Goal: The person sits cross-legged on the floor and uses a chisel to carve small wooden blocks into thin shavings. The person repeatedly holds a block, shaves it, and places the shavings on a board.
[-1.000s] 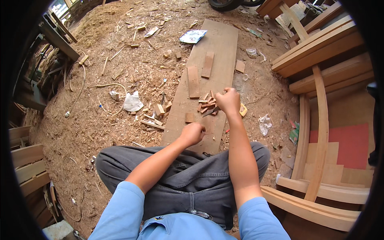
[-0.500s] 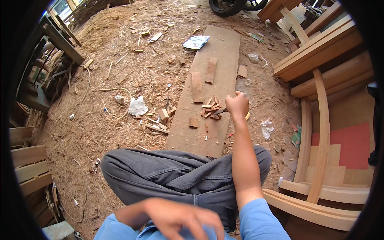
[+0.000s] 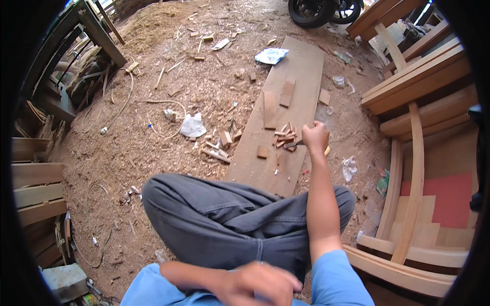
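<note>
My right hand (image 3: 316, 136) is closed in a fist over the right edge of a long wooden board (image 3: 250, 166). From it a dark, flat blade, apparently a chisel (image 3: 294, 145), points left; its handle is hidden in the fist. The blade's end meets a small heap of reddish-brown wood pieces (image 3: 286, 133). Beside the heap lies a square wood block (image 3: 262, 152). Farther up the board are two flat wood strips, one (image 3: 270, 109) nearer and another (image 3: 287, 93) beyond. Low over my lap is my left hand (image 3: 260, 285), smeared by motion, its fingers unclear.
Sawdust and wood scraps (image 3: 217, 153) cover the ground around the board. A blue-white plastic packet (image 3: 271, 56) rests near the board's far end. Wooden frames (image 3: 416, 153) stand along the right, stacked planks (image 3: 38, 176) at the left. A motorcycle wheel (image 3: 310, 13) is at the back.
My view has turned slightly left, so the scene sits farther right. Over my lap, my left hand has moved right. The right hand still grips the chisel at the heap.
</note>
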A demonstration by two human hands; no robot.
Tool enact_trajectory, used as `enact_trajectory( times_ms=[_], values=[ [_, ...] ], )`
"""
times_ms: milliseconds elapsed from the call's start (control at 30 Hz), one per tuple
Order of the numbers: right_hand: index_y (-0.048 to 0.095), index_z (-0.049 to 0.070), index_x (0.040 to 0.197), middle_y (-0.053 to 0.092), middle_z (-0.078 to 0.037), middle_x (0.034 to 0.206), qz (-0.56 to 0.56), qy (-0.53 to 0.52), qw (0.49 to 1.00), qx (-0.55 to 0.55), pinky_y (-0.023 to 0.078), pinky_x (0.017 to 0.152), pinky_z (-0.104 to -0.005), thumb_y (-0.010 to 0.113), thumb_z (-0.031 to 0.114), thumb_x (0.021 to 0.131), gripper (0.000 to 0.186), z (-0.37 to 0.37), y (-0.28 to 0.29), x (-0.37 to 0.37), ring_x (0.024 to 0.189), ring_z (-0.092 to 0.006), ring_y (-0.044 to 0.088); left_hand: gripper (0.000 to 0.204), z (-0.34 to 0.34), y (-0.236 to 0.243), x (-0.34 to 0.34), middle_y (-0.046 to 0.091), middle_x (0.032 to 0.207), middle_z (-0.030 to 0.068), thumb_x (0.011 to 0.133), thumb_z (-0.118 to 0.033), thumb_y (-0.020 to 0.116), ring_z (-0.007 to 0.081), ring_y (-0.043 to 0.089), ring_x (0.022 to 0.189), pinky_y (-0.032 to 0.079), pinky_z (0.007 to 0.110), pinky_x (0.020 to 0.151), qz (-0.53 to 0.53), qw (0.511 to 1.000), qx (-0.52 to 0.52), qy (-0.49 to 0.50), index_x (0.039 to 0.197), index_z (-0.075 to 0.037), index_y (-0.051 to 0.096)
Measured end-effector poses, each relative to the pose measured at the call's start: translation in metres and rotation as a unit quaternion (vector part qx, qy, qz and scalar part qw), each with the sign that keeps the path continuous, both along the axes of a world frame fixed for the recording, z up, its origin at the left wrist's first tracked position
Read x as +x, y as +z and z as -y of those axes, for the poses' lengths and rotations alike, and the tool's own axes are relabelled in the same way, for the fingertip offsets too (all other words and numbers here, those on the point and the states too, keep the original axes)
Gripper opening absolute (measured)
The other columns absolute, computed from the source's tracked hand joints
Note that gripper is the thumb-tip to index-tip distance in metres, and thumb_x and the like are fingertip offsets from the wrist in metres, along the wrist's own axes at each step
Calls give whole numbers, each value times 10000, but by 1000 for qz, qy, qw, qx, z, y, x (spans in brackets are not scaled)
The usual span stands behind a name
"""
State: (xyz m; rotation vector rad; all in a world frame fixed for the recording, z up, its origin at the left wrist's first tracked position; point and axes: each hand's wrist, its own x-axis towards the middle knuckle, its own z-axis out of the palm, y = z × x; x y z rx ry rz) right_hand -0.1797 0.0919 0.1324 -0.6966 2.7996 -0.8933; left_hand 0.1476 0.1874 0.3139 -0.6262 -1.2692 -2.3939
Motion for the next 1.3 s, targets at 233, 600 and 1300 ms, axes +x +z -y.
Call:
enact_trajectory(
  times_ms=[233, 600, 1300],
  values=[
    [692, 15, 1199, 698, -272, 1079, 20, 26, 999, 5, 536, 932, -442, 645, 291, 729, 547, 6, -4, 2, 1045, -390, 683, 99, -9, 92, -11, 696, 802, 169, 909, -71, 715, 207, 646, 712, 499, 422, 887, 157, 926, 308, 153, 894, -12, 637],
    [701, -7, 1172, 705, -276, 1038, 15, 21, 1000, -7, 543, 909, -433, 642, 292, 710, 554, 4, -9, -3, 1020, -379, 695, 156, -26, 63, -47, 702, 697, 177, 841, -21, 762, 222, 656, 554, 498, 266, 481, -125, 882, 452, 43, 763, 88, 682],
    [685, -17, 1201, 705, -279, 1039, 42, 21, 999, -16, 536, 927, -434, 632, 273, 733, 554, 6, -9, -7, 1022, -383, 692, 120, -46, 57, -47, 717, 751, 196, 826, -9, 774, 207, 643, 579, 481, 261, 496, -126, 868, 474, 78, 828, 92, 709]
  ],
)
